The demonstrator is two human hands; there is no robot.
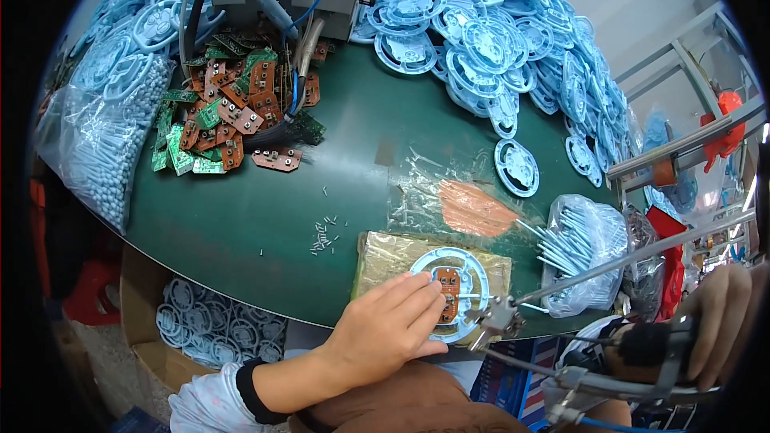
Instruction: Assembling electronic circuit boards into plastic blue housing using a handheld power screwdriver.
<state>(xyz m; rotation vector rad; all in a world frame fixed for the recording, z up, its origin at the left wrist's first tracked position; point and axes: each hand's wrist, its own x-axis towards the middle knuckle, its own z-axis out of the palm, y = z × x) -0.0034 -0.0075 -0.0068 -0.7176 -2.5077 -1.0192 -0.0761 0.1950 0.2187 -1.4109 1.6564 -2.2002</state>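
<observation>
The light-blue oval plastic ring [449, 253], framing a brown circuit board [451, 282], lay on a yellowish tape-wrapped block [383, 263], its long axis running away from the person. The left hand [385, 325] rested on its left side, fingers nearly straight and together, thumb apart. The right hand's [719, 322] fingers curled beside a black cylindrical handle [648, 345]; their grip could not be told.

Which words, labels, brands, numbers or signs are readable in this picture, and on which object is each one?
None can be read.
Brown clothing: dark marks at the lower edge, cut off.
Green circuit boards: pale markings, too small.
Orange-brown circuit board by the left hand: any print is too small.
</observation>
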